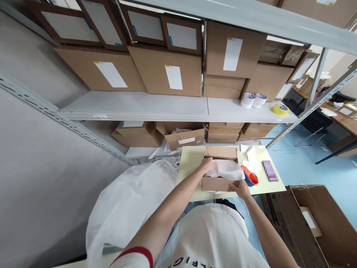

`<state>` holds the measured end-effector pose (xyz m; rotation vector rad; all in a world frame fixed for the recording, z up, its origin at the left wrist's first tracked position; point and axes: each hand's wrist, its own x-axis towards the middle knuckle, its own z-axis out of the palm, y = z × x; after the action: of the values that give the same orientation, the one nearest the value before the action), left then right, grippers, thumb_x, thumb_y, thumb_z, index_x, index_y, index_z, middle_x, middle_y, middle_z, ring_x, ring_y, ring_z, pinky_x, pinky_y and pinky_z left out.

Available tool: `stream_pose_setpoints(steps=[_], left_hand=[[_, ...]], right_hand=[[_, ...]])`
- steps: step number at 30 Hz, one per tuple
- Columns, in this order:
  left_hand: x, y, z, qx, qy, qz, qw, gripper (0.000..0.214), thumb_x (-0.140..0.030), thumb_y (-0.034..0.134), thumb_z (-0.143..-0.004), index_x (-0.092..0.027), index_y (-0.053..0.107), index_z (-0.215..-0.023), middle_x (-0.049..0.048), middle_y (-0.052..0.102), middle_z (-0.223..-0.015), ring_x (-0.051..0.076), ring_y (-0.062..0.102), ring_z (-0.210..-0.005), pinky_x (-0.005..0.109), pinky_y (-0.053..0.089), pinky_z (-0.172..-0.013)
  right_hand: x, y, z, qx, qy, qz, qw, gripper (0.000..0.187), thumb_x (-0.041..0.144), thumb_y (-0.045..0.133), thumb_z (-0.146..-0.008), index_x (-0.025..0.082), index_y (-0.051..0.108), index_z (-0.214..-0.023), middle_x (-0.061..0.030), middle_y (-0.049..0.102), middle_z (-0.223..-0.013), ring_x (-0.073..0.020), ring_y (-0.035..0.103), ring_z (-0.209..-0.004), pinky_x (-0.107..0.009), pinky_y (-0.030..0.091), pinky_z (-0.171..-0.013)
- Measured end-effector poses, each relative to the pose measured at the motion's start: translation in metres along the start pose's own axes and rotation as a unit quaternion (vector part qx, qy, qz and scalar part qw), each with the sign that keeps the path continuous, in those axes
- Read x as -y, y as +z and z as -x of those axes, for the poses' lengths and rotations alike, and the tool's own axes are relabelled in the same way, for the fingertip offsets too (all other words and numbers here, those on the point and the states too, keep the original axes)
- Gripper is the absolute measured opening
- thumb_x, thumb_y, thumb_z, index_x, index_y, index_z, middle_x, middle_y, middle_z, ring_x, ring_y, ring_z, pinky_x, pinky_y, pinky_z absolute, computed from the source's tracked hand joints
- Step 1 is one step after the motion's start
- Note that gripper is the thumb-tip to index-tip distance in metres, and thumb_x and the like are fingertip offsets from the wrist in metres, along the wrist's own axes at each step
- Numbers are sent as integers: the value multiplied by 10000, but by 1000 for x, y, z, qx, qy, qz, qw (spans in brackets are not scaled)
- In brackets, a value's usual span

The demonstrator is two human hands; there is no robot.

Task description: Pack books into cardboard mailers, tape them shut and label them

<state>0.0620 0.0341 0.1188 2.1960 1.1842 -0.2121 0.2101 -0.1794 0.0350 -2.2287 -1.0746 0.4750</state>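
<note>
A small cardboard box [219, 184] lies with its flaps folded out on the pale yellow tabletop. Inside it is a bundle of white foam wrap [225, 169], its right end sticking out over the box's side; what the wrap covers is hidden. My left hand [206, 164] is closed at the left end of the wrap, by the box's left edge. At the near right corner, my right hand [240, 187] grips the near flap, just below the wrap's loose end. A red and blue tape dispenser [250, 176] stands right beside the box.
White papers [251, 154] and a blurred purple item [269, 171] lie on the table's right. Clear plastic sheeting [134, 201] bulges at left. A large open carton [320, 223] stands at right. Behind are shelves [156, 106] with boxes and tape rolls [247, 100].
</note>
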Motion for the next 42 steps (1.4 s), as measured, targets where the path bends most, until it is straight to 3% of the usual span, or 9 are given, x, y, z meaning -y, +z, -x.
stream_pose_setpoints(steps=[6,9,12,17,20,27,35,39,42], left_hand=[[1,0,6,-26,-3,7,1000,228,-195,583,-905,-168,612,-1129,126,658,-1127,258,635,-1063,392,504,-899],[3,-8,9,-62,14,26,998,262,-81,541,-858,-174,611,-1092,153,682,-1098,299,636,-1085,375,470,-901],[4,-20,7,-88,47,52,994,316,-79,506,-857,-186,586,-1142,139,673,-1159,282,621,-1110,353,459,-913],[8,-42,1,-73,117,91,986,349,-101,518,-852,-201,587,-1179,86,677,-1175,230,625,-1086,293,466,-902],[11,-50,-1,-54,139,123,981,324,-116,534,-839,-195,611,-1144,72,692,-1123,233,640,-1029,302,479,-880],[12,-54,-8,-63,162,202,964,309,-97,577,-785,-155,635,-1083,70,695,-1069,219,637,-1008,320,470,-929],[9,-39,0,-38,97,407,908,502,-303,678,-809,-229,523,-1281,94,612,-1301,213,613,-1121,335,509,-899],[12,-19,6,89,37,489,867,607,-452,732,-775,-261,510,-1306,120,617,-1318,245,639,-1105,383,546,-836],[11,-6,2,34,43,457,888,487,-430,715,-793,-174,608,-1193,121,702,-1162,238,681,-1018,379,544,-861]], right_hand=[[27,-35,3,-126,-159,-21,979,911,599,614,-777,152,267,-1491,-195,263,-1562,-364,256,-1443,-559,268,-1137],[46,-55,-7,-150,-177,-23,972,682,586,498,-851,202,446,-1412,-152,417,-1477,-362,343,-1389,-574,293,-1110],[67,-66,-25,-49,-174,-10,983,429,540,466,-882,257,694,-1111,-113,645,-1189,-340,539,-1182,-551,363,-1058],[92,-69,-53,109,-56,-153,981,435,599,542,-837,220,725,-947,-89,716,-978,-306,644,-942,-511,481,-924],[96,-64,-57,159,78,-305,936,463,599,635,-786,199,651,-1018,-87,716,-995,-281,682,-891,-498,538,-849],[92,-47,-59,72,163,-545,820,456,502,772,-706,278,495,-991,-24,717,-1031,-244,704,-1012,-474,564,-920],[91,-58,-73,-33,56,-520,852,513,518,707,-729,260,566,-1149,-61,689,-1206,-288,618,-1187,-451,559,-934],[90,-55,-72,-55,44,-506,860,594,564,661,-751,268,530,-1248,-64,674,-1243,-279,605,-1206,-467,542,-954],[85,-47,-67,-20,51,-491,869,635,577,665,-746,267,511,-1279,-73,664,-1254,-281,615,-1187,-464,543,-955]])
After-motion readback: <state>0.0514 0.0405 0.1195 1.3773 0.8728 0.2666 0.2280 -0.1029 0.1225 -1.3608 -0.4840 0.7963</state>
